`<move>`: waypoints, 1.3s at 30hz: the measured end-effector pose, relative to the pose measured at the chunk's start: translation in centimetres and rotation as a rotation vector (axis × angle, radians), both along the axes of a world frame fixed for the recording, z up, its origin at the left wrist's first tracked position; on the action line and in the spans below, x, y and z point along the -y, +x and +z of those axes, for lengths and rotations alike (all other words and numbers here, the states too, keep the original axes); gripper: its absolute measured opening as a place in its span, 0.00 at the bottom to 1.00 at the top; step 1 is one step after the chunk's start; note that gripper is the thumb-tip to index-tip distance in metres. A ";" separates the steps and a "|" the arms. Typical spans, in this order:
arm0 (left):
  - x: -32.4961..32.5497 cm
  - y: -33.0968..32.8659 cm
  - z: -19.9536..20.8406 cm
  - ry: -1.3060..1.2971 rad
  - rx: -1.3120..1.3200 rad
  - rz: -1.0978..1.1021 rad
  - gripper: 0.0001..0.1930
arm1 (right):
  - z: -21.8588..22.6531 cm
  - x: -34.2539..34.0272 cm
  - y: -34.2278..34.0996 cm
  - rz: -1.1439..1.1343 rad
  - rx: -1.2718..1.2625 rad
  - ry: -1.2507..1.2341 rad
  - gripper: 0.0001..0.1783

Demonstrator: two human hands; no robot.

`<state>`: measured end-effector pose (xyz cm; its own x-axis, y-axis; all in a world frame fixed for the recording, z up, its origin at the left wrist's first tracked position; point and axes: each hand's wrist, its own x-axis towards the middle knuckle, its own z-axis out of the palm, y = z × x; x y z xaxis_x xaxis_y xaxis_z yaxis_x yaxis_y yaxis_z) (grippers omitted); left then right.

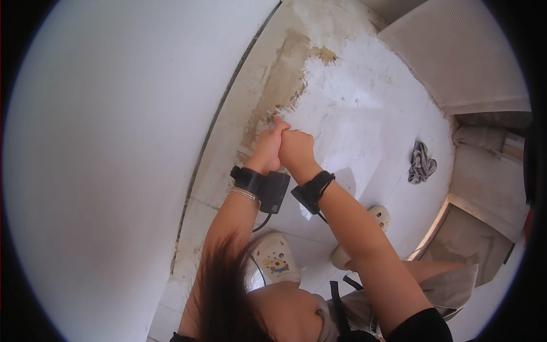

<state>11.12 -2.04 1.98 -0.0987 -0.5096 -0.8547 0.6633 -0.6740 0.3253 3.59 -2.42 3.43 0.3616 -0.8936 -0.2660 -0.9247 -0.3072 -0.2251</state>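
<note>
Out in front, over the floor (359,142), my two hands are pressed together. My left hand (269,149) is closed, with one finger or thumb stretched forward along its far side. Against it sits my right hand (297,149), curled into a fist. Whatever lies between or under them is hidden by the fingers. Just beyond the fingertips is the ragged border between a brown dirty strip (285,68) and the white floor. Each wrist wears a black strap with a box-shaped device, the left one (274,192) trailing a cable.
A smooth white panel (114,148) fills the left side, with a dark gap along its edge. To the right lies a crumpled grey cloth (421,163). Cream clogs (273,259) are on my feet below. A pale ribbed panel (461,57) stands at far right. Dark hair hangs across my left arm.
</note>
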 end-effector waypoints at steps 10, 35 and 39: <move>0.4 0.6 0.6 -0.096 0.001 0.028 0.17 | 0.0 1.1 0.6 0.026 0.001 -0.018 0.08; -3.8 0.8 0.1 -0.072 -0.164 0.033 0.17 | 2.0 -2.5 0.8 0.099 -0.094 0.052 0.07; 0.0 2.3 -0.2 -0.079 -0.130 0.043 0.18 | 0.7 0.7 2.2 0.109 0.008 -0.036 0.05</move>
<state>13.39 -2.03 1.74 -0.1827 -0.5811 -0.7931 0.7312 -0.6195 0.2855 5.80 -3.17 4.13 0.4592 -0.8578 -0.2309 -0.8835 -0.4139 -0.2195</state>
